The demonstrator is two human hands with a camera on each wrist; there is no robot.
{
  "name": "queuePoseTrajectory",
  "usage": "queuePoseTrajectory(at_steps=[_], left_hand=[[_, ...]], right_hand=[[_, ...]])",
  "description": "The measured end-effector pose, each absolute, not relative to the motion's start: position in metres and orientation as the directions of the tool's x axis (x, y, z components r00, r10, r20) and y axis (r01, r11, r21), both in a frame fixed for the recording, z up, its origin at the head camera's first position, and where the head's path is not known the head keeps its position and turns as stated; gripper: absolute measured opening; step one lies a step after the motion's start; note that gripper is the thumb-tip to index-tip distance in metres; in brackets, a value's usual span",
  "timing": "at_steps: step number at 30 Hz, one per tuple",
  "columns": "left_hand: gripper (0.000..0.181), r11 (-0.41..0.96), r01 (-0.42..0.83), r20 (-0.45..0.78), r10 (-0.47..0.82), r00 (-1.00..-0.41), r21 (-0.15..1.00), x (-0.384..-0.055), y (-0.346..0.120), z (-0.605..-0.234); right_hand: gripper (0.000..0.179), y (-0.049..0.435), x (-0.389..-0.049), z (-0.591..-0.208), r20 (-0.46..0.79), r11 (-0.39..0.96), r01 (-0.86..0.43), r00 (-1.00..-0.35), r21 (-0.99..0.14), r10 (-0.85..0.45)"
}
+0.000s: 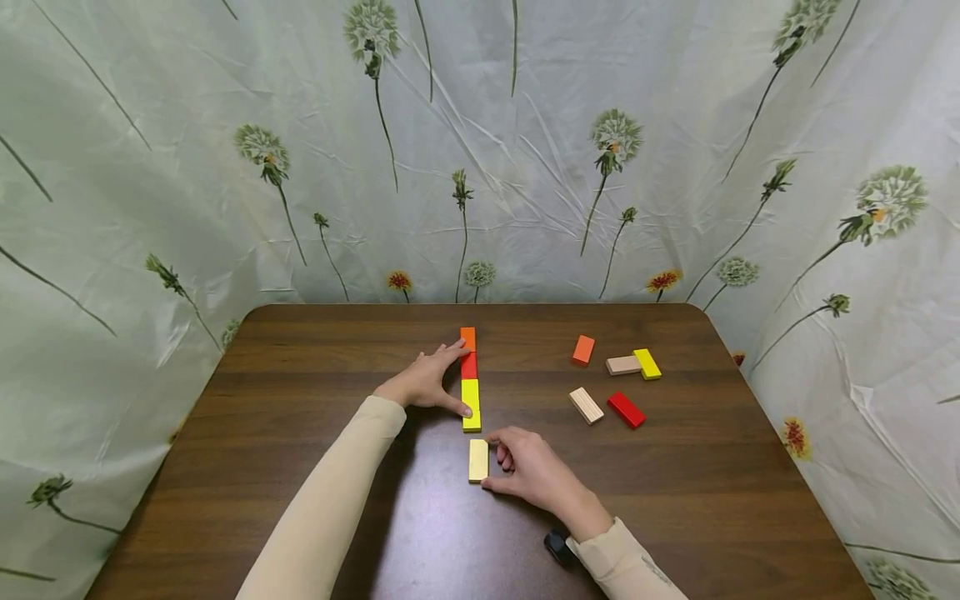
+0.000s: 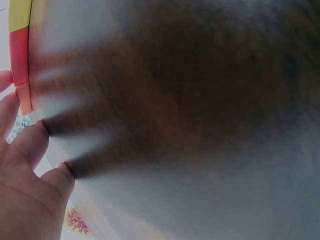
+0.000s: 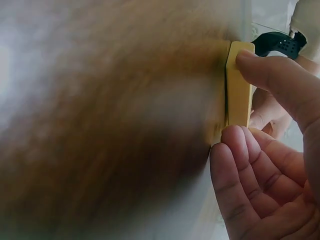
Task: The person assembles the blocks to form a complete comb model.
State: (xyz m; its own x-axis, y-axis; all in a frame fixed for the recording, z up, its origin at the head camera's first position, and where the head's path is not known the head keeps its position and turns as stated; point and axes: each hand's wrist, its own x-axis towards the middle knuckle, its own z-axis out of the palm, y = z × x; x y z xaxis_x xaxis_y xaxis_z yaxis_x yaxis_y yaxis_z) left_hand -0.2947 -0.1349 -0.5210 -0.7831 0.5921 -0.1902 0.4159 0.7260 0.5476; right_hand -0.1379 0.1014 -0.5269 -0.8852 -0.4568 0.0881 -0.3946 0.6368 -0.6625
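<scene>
Cream left sleeve (image 1: 322,500) slants up toward the block row (image 1: 469,367), an end-to-end line of yellow, red and orange on the wood-grain table (image 1: 315,358). Left of the row, the left hand (image 1: 427,379) spreads its extended fingers, thumb touching the yellow end and a fingertip at the orange. Just off the row's near end, aligned but not touching, lies a pale yellow block (image 1: 478,461), pinched by thumb and fingertips of the right hand (image 1: 538,473). Well right of the row lie an orange block (image 1: 582,350), a grooved wooden block (image 1: 586,406), a beige block (image 1: 622,365), a red block (image 1: 626,410) and a yellow block (image 1: 647,364) touching the beige one.
</scene>
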Motion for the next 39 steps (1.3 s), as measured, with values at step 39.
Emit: queuePoseTrajectory(at_steps=[39], left_hand=[[0.118,0.739,0.406,-0.202,0.580,-0.789,0.538,-0.292,-0.133,-0.517]], right_hand=[[0.047,0.089,-0.147,-0.528,0.101,0.670,-0.421,-0.881,-0.612,-0.461]])
